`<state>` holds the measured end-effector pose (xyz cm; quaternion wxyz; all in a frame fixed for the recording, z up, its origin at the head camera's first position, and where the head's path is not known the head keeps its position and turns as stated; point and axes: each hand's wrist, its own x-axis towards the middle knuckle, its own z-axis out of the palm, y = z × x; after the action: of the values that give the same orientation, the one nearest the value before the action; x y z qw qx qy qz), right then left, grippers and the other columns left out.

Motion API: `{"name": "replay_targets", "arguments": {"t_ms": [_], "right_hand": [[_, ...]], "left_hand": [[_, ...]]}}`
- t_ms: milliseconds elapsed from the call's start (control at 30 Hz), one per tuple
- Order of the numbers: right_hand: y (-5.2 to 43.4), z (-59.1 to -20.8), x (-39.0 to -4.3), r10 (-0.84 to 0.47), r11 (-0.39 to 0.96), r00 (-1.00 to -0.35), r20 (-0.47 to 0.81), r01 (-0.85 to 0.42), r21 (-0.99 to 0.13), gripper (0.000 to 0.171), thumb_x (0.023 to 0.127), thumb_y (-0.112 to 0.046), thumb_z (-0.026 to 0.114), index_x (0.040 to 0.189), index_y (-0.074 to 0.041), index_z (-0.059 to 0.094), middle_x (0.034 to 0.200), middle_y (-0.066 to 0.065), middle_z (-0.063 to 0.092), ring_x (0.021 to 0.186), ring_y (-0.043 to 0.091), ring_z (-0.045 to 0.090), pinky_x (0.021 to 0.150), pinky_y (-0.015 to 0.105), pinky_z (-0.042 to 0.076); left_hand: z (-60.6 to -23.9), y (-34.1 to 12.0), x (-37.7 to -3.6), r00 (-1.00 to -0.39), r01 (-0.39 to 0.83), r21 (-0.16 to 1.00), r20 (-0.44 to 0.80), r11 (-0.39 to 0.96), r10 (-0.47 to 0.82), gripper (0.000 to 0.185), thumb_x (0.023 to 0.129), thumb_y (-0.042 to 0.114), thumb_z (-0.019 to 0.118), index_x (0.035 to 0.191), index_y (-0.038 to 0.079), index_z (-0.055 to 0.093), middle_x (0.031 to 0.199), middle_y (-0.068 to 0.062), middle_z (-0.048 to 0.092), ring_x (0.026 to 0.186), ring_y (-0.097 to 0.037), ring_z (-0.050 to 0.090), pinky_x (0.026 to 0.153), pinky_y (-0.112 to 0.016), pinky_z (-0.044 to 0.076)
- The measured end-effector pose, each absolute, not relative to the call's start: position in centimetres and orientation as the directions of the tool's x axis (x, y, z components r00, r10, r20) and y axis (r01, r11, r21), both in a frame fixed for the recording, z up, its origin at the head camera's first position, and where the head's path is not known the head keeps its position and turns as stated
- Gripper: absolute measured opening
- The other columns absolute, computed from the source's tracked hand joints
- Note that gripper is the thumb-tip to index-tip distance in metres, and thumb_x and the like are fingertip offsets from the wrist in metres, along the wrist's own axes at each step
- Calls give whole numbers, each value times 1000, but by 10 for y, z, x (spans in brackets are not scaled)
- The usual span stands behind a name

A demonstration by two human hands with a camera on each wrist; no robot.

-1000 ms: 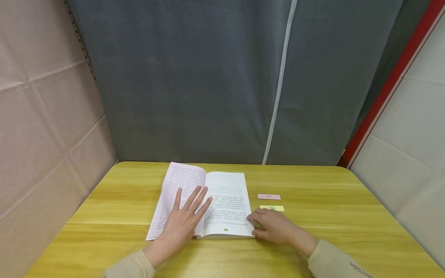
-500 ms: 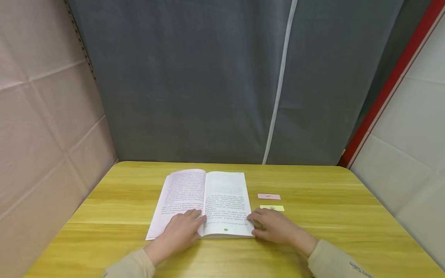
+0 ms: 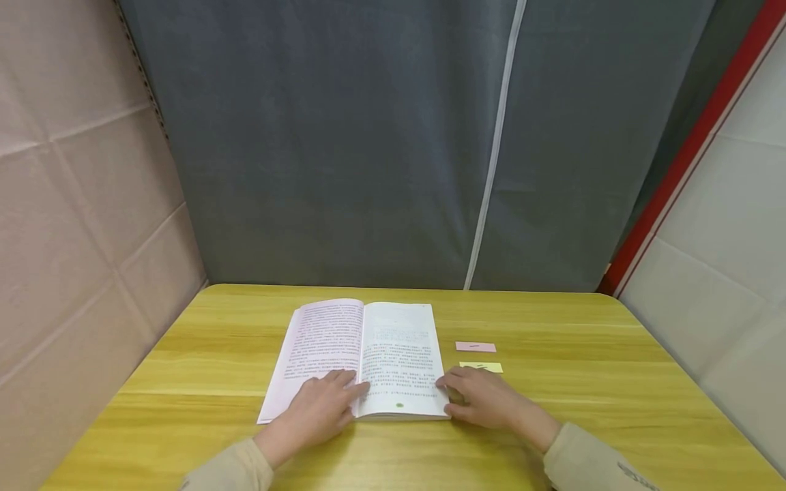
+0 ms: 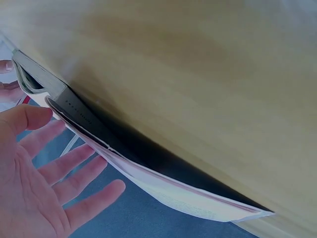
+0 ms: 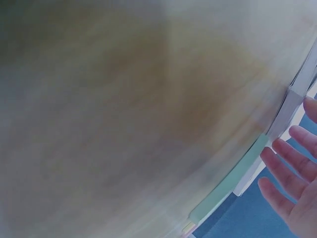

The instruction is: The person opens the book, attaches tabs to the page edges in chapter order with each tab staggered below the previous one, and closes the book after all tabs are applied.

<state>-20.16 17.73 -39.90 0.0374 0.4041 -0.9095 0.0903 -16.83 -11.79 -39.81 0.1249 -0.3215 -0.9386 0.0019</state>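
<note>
An open book [image 3: 402,368] lies on the table, its left page pinkish and its right page white, both printed with text. My left hand [image 3: 322,407] rests on the lower part of the left page, thumb near the spine. In the left wrist view the fingers [image 4: 79,183] are spread beside the book's lower edge. At the right page's lower outer corner, my right hand [image 3: 482,397] touches the edge with relaxed fingers. Just beyond that hand lies a yellow paper slip [image 3: 485,367], partly covered by it, with a pink slip [image 3: 475,347] farther back. Both slips bear dark marks.
The wood-grain table [image 3: 552,341] extends around the book. A dark grey curtain [image 3: 344,150] with a pale vertical strip hangs behind it. Light cloth panels [image 3: 80,225] stand at the left and right, the right one edged in red.
My left hand has drawn back toward the book's lower edge from its spread position over the pages. The left page has settled flatter. My right hand has stayed in place.
</note>
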Motion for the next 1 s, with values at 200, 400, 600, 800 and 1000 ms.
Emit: {"name": "replay_targets", "arguments": {"t_ms": [200,400,600,800,1000], "right_hand": [[172,-395,-204,-699,691,-689,191,-720,-63,32,78,-29,62,103,-10,62,89,-2,59,73,12,51,61,31,42],[154,-386,-217,-663,718,-716,217,-691,-84,33,79,-30,62,106,-9,61,93,1,61,72,12,54,61,31,45],[131,-378,-236,-637,742,-752,167,-658,-131,37,81,-32,60,110,-9,59,100,3,60,84,18,58,68,35,46],[109,-372,-258,-611,763,-781,129,-624,-170,38,82,-33,58,111,-9,59,102,4,59,88,19,56,71,36,45],[86,-367,-274,-590,778,-804,75,-591,-213,39,83,-35,57,114,-11,57,112,5,56,102,21,52,84,37,40]], "left_hand": [[-399,-119,-168,-760,603,-105,225,790,610,41,74,21,59,115,24,59,108,-7,54,96,-25,52,56,-37,44],[-397,-121,-169,-773,591,-106,212,800,599,30,76,27,60,105,18,61,107,-8,54,94,-25,52,56,-39,44],[-394,-124,-168,-808,560,-66,178,826,562,39,77,33,59,110,11,59,111,-11,53,96,-28,52,61,-43,44],[-394,-127,-169,-828,536,-39,172,843,534,45,76,38,61,110,8,57,111,-12,54,95,-29,53,60,-43,45],[-395,-128,-171,-824,542,-34,175,840,538,44,74,40,63,104,9,56,106,-10,56,87,-28,55,54,-41,45]]}}
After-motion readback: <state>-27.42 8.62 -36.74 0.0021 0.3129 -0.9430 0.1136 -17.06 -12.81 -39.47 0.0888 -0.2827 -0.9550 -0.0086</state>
